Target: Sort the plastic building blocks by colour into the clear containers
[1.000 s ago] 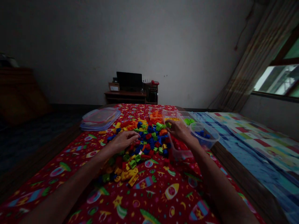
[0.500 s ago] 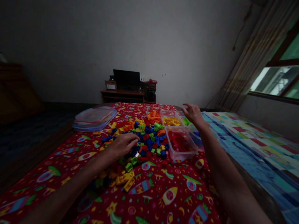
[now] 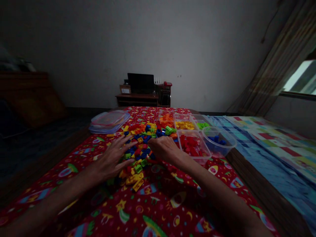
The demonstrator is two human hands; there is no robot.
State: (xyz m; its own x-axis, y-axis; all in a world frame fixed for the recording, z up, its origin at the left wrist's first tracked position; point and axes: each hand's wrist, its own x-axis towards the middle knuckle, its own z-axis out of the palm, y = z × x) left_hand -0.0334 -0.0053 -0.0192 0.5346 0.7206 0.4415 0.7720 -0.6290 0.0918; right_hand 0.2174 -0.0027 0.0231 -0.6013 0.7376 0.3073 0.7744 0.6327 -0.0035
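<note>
A mixed pile of toy building bricks [image 3: 140, 152] in blue, red, green, yellow and orange lies on the red patterned cloth [image 3: 148, 217]. At the pile's left edge my left hand [image 3: 111, 157] is spread, palm down, with nothing visible in it. My right hand [image 3: 165, 148] is over the pile's right side, its fingers curled downward; whatever they hold is hidden. Right of the pile, a clear box [image 3: 204, 159] contains red bricks [image 3: 192, 145]. Behind it are yellow bricks [image 3: 184, 125], orange bricks [image 3: 167, 118] and green bricks [image 3: 202, 125] in clear boxes. Blue bricks [image 3: 217, 140] lie in a round tub [image 3: 229, 147].
Stacked clear lids [image 3: 110, 121] lie on the table's far left. A bed with a blue checked sheet [image 3: 249, 151] stands to the right. Against the far wall, a monitor [image 3: 140, 83] sits on a low desk [image 3: 137, 97].
My right hand has come from above the green brick box, leftward and down to the pile. My left hand has drawn back slightly left and its fingers have spread. The view has shifted left.
</note>
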